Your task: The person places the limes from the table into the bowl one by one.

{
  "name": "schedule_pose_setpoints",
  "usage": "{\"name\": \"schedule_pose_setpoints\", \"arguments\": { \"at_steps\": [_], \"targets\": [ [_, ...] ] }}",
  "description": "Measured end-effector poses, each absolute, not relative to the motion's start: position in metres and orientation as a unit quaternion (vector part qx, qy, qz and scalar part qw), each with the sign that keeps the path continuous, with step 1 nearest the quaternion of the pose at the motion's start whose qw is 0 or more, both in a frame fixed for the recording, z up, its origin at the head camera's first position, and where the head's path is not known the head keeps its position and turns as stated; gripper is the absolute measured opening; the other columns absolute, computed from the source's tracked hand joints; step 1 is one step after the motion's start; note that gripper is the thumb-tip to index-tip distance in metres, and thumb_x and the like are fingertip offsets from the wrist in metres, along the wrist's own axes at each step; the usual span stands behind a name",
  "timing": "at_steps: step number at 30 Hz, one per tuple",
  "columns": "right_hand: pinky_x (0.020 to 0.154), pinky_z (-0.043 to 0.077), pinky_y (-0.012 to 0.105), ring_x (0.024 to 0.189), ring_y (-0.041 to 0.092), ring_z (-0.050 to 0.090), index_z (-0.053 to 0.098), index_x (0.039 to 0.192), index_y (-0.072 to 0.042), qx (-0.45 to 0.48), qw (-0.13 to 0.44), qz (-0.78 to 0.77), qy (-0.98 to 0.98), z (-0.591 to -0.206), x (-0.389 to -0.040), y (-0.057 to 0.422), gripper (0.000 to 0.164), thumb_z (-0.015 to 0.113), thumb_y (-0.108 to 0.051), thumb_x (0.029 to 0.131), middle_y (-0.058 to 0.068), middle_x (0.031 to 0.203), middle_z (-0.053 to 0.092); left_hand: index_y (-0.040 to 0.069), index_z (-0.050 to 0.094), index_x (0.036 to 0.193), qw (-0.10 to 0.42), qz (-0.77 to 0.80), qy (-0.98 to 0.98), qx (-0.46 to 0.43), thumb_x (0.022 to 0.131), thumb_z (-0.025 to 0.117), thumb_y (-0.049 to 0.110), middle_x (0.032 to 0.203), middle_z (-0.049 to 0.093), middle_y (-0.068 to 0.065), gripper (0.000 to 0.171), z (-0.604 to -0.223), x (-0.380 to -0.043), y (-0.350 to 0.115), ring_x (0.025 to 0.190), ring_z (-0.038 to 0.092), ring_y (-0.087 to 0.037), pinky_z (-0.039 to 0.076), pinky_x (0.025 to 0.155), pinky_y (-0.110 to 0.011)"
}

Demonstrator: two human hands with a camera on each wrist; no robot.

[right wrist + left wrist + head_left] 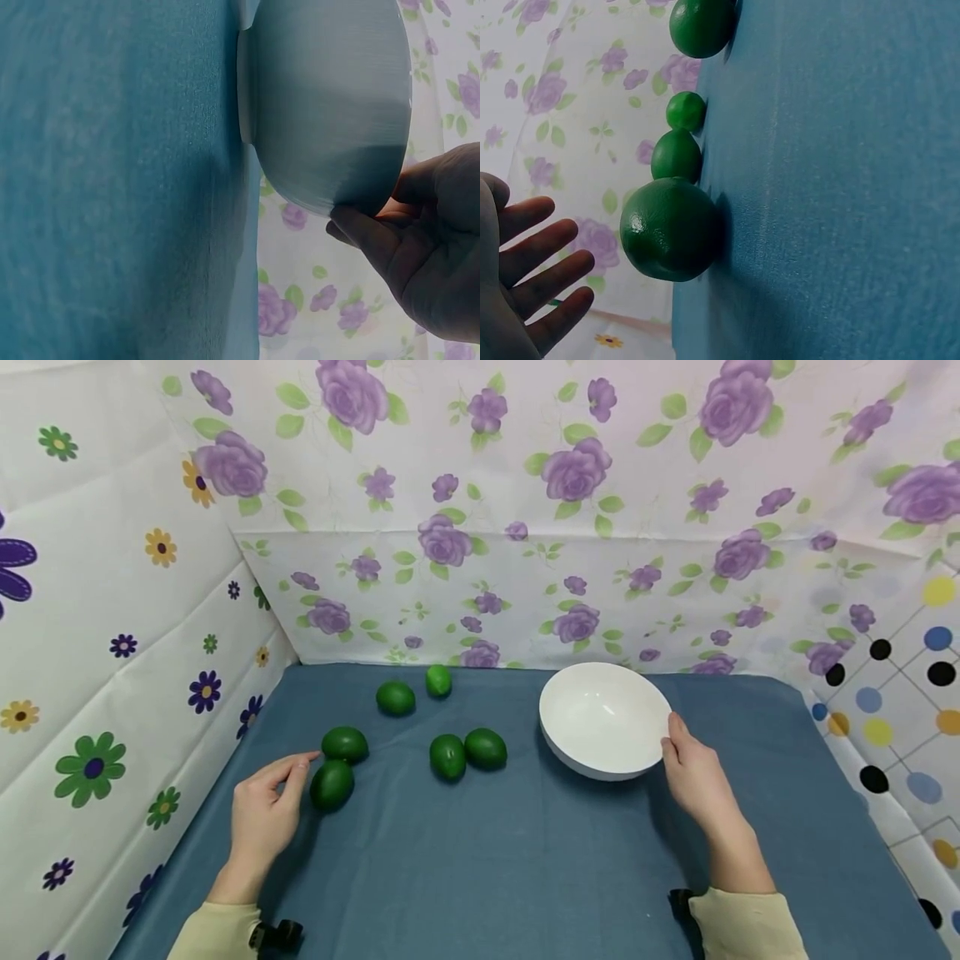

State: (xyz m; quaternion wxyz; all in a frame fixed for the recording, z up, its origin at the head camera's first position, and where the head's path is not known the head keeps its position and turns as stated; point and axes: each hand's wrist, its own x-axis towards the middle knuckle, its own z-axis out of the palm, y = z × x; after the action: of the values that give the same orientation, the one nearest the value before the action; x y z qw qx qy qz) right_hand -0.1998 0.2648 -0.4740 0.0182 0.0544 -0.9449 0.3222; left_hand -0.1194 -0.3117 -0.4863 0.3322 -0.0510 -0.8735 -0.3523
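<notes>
Several dark green limes lie on the blue cloth, along with a smaller, brighter green lime (438, 681) at the back. My left hand (266, 806) hovers beside the left pair, a front lime (332, 786) and a rear lime (345, 744). Its fingers are extended and hold nothing; the left wrist view shows them apart from the nearest lime (671, 229). A white bowl (603, 718) stands at the right, its foot on the cloth. My right hand (697, 772) pinches the bowl's right rim, with the thumb on the outer wall in the right wrist view.
A middle pair of limes (486, 749) sits between the left pair and the bowl. Another lime (395, 698) lies toward the back. The blue cloth (480, 868) covers the table, with patterned sheets (517, 610) hanging behind and at both sides.
</notes>
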Motion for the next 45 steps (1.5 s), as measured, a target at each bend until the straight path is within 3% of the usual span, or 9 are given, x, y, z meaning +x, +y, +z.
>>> {"name": "schedule_pose_setpoints", "arguments": {
  "at_steps": [4, 8, 11, 13, 16, 20, 32, 40, 45],
  "targets": [
    [0.119, 0.029, 0.070, 0.152, 0.054, 0.028, 0.018, 0.165, 0.011, 0.048, 0.016, 0.323, -0.945, -0.475, -0.199, 0.264, 0.060, 0.032, -0.025, 0.119, 0.034, 0.168, 0.021, 0.008, 0.084, 0.117, 0.315, -0.359, -0.878, -0.032, 0.108, 0.066, 0.011, 0.117, 0.080, -0.010, 0.021, -0.488, -0.121, -0.313, 0.106, 0.066, 0.004, 0.042, 0.088, -0.007],
    [0.119, 0.029, 0.070, 0.152, 0.055, 0.028, 0.015, 0.165, 0.010, 0.040, 0.012, 0.328, -0.944, -0.476, -0.199, 0.264, 0.060, 0.032, -0.024, 0.119, 0.034, 0.168, 0.021, 0.009, 0.081, 0.126, 0.281, -0.348, -0.894, -0.018, 0.107, 0.068, 0.015, 0.125, 0.077, -0.009, 0.023, -0.488, -0.122, -0.312, 0.110, 0.072, -0.019, 0.045, 0.087, -0.012],
    [0.119, 0.029, 0.069, 0.153, 0.054, 0.028, 0.014, 0.166, 0.009, 0.033, 0.006, 0.331, -0.943, -0.476, -0.199, 0.263, 0.061, 0.032, -0.024, 0.119, 0.034, 0.168, 0.021, 0.008, 0.076, 0.133, 0.255, -0.329, -0.909, -0.019, 0.106, 0.071, 0.019, 0.133, 0.073, -0.013, 0.030, -0.488, -0.122, -0.310, 0.108, 0.073, -0.034, 0.053, 0.080, -0.025],
    [0.120, 0.029, 0.069, 0.153, 0.053, 0.028, 0.014, 0.166, 0.009, 0.030, 0.002, 0.332, -0.943, -0.476, -0.199, 0.263, 0.060, 0.033, -0.024, 0.119, 0.034, 0.168, 0.021, 0.007, 0.074, 0.137, 0.238, -0.321, -0.917, -0.015, 0.105, 0.073, 0.022, 0.138, 0.070, -0.015, 0.036, -0.488, -0.123, -0.309, 0.090, 0.073, -0.036, 0.054, 0.068, -0.035],
    [0.120, 0.030, 0.069, 0.152, 0.053, 0.029, 0.014, 0.166, 0.009, 0.028, 0.002, 0.333, -0.943, -0.476, -0.198, 0.263, 0.060, 0.033, -0.023, 0.119, 0.034, 0.168, 0.022, 0.005, 0.070, 0.141, 0.217, -0.311, -0.925, -0.007, 0.103, 0.076, 0.026, 0.141, 0.065, -0.020, 0.045, -0.489, -0.124, -0.307, 0.089, 0.070, -0.039, 0.056, 0.068, -0.050],
    [0.119, 0.031, 0.069, 0.151, 0.054, 0.031, 0.016, 0.166, 0.009, 0.029, 0.005, 0.334, -0.942, -0.477, -0.198, 0.263, 0.060, 0.033, -0.024, 0.119, 0.034, 0.167, 0.024, 0.003, 0.066, 0.144, 0.190, -0.300, -0.935, 0.010, 0.100, 0.080, 0.032, 0.144, 0.060, -0.024, 0.054, -0.491, -0.125, -0.306, 0.117, 0.064, -0.045, 0.054, 0.084, -0.065],
    [0.120, 0.028, 0.068, 0.154, 0.052, 0.028, 0.017, 0.166, 0.008, 0.036, 0.017, 0.346, -0.937, -0.477, -0.200, 0.265, 0.059, 0.033, -0.022, 0.118, 0.032, 0.168, 0.022, 0.002, 0.059, 0.151, 0.124, -0.283, -0.950, 0.031, 0.100, 0.079, 0.039, 0.146, 0.056, -0.026, 0.066, -0.493, -0.127, -0.306, 0.118, 0.062, -0.044, 0.056, 0.074, -0.059],
    [0.120, 0.029, 0.068, 0.154, 0.052, 0.028, 0.018, 0.166, 0.009, 0.040, 0.022, 0.343, -0.938, -0.476, -0.200, 0.265, 0.058, 0.033, -0.021, 0.118, 0.033, 0.168, 0.022, 0.001, 0.056, 0.153, 0.100, -0.289, -0.951, 0.039, 0.100, 0.080, 0.034, 0.147, 0.056, -0.029, 0.067, -0.494, -0.129, -0.304, 0.124, 0.061, -0.047, 0.053, 0.088, -0.067],
    [0.120, 0.029, 0.068, 0.154, 0.052, 0.028, 0.018, 0.166, 0.009, 0.040, 0.023, 0.337, -0.941, -0.476, -0.200, 0.265, 0.058, 0.033, -0.020, 0.118, 0.033, 0.168, 0.023, 0.002, 0.057, 0.153, 0.107, -0.293, -0.950, 0.035, 0.100, 0.079, 0.034, 0.145, 0.057, -0.029, 0.065, -0.494, -0.128, -0.302, 0.123, 0.061, -0.047, 0.052, 0.090, -0.067]
  ]
}}
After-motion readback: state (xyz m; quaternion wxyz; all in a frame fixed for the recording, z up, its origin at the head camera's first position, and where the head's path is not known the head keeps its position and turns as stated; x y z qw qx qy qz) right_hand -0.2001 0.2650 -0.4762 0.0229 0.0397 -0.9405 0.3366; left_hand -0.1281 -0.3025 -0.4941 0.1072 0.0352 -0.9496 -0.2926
